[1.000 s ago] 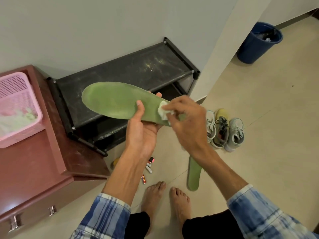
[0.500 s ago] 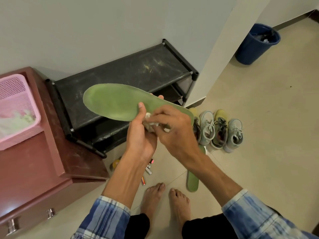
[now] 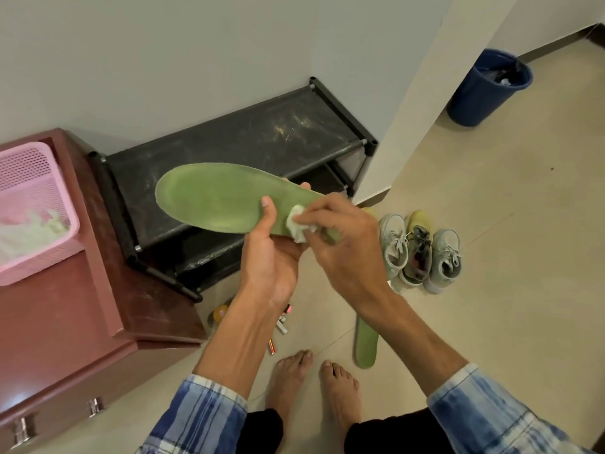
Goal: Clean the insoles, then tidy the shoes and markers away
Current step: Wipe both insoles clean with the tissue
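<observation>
My left hand (image 3: pixel 271 257) grips a long green insole (image 3: pixel 216 198) near its heel end, thumb on top, toe end pointing left. My right hand (image 3: pixel 343 247) presses a small white wipe (image 3: pixel 296 224) onto the insole just right of that thumb. A second green insole (image 3: pixel 366 344) lies on the floor by my feet, partly hidden by my right forearm. Three small shoes (image 3: pixel 419 253) stand side by side on the floor to the right. Several markers (image 3: pixel 281 324) lie on the floor below my left wrist.
A black shoe rack (image 3: pixel 229 139) stands against the wall behind the insole. A maroon cabinet (image 3: pixel 65 309) at left carries a pink basket (image 3: pixel 36 204). A blue bin (image 3: pixel 484 86) sits far right. A yellow object (image 3: pixel 220 312) lies beside the cabinet.
My right hand and the wipe slid right along the insole, away from my left thumb toward the heel. The left hand kept its hold on the insole.
</observation>
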